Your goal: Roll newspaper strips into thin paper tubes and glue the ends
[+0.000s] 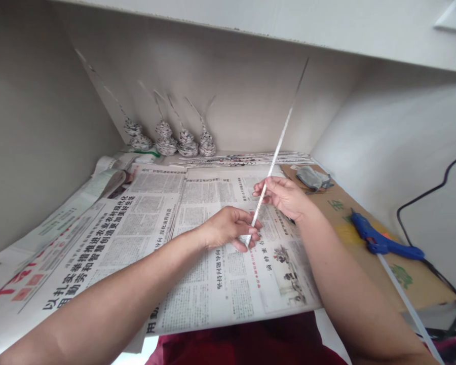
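A long, thin rolled newspaper stick (279, 143) slants up and to the right above the spread newspaper (201, 284). Its lower end is pinched in the fingers of my left hand (231, 228), where a small flap of loose paper shows. My right hand (285, 195) grips the same stick a little higher up, between thumb and fingers. The stick's thin upper tip rises against the back wall. Both hands hover over the right half of the newspaper.
Several woven paper gourds (167, 138) stand along the back wall beside a bundle of paper sticks (247, 159). On the right, a blue glue gun (383, 243) and a grey cloth (312, 177) lie on cardboard (342, 203). A shelf edge (228, 25) overhangs the space.
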The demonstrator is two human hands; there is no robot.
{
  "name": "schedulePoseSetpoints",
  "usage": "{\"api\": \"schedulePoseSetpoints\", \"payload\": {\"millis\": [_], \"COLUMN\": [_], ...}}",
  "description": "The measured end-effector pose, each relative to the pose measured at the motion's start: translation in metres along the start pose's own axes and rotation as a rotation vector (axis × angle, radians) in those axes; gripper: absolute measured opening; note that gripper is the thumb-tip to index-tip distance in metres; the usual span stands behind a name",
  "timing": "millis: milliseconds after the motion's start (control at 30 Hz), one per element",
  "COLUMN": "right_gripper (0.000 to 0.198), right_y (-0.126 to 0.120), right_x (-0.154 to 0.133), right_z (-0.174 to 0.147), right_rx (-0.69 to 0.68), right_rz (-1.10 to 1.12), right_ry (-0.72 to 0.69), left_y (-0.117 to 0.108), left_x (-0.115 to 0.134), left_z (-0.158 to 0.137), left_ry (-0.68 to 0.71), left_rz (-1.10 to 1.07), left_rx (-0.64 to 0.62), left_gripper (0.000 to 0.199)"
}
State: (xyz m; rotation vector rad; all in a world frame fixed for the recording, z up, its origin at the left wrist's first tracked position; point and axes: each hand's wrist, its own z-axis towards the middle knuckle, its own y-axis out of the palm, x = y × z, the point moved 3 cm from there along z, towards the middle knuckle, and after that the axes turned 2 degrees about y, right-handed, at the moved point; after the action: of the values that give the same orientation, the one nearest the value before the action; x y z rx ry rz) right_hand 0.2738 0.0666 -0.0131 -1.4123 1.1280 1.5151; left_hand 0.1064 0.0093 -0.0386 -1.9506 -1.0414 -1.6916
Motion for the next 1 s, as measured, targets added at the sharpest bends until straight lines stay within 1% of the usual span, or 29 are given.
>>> {"api": "schedulePoseSetpoints", "payload": {"millis": [67,100,200,267,367,433,567,633,767,800,933,1000], "right_gripper": [0.025,0.024,0.019,0.021,0.027,0.026,0.025,0.027,0.028,0.027,0.026,0.028], "right_y": [0.001,0.001,-0.002,-0.003,0.0,0.001,-0.005,-0.006,-0.003,-0.003,-0.008,-0.008], "right_x": [0.0,0.001,0.0,0.0,-0.001,-0.001,0.002,0.003,0.001,0.001,0.003,0.003], "right_z": [0.0,0.0,0.001,0.002,0.001,0.001,0.004,0.005,0.003,0.003,0.005,0.007], "right_rx": [-0.046,-0.047,0.061,0.094,0.0,-0.018,0.138,0.168,0.03,0.022,0.152,0.187], "right_rz": [0.0,-0.006,-0.032,-0.039,-0.021,-0.011,0.003,0.007,0.015,0.009,-0.021,-0.028], "right_ry": [0.01,0.006,-0.025,-0.026,-0.007,-0.016,-0.023,-0.009,0.004,-0.002,-0.029,-0.034], "left_y": [-0.001,-0.001,-0.001,-0.001,-0.002,-0.002,-0.003,-0.004,-0.006,-0.006,-0.012,-0.017], "left_x": [-0.001,-0.001,-0.001,-0.001,-0.001,-0.002,-0.002,-0.002,-0.002,-0.002,0.002,0.006], "left_z": [0.0,0.0,0.001,0.001,0.002,0.002,0.002,0.002,0.002,0.003,0.003,0.003], "left_ry": [0.006,0.008,0.009,0.006,0.004,0.002,0.001,0.006,0.01,0.012,0.011,0.019], "left_rz": [0.003,0.007,0.015,0.013,0.009,0.015,0.02,0.027,0.05,0.057,0.124,0.197], "left_rx": [0.0,-0.004,-0.013,-0.006,0.009,0.011,0.0,-0.001,0.008,0.011,0.059,0.092], "left_gripper": [0.031,0.031,0.031,0.033,0.034,0.035,0.034,0.034,0.036,0.037,0.04,0.038]}}
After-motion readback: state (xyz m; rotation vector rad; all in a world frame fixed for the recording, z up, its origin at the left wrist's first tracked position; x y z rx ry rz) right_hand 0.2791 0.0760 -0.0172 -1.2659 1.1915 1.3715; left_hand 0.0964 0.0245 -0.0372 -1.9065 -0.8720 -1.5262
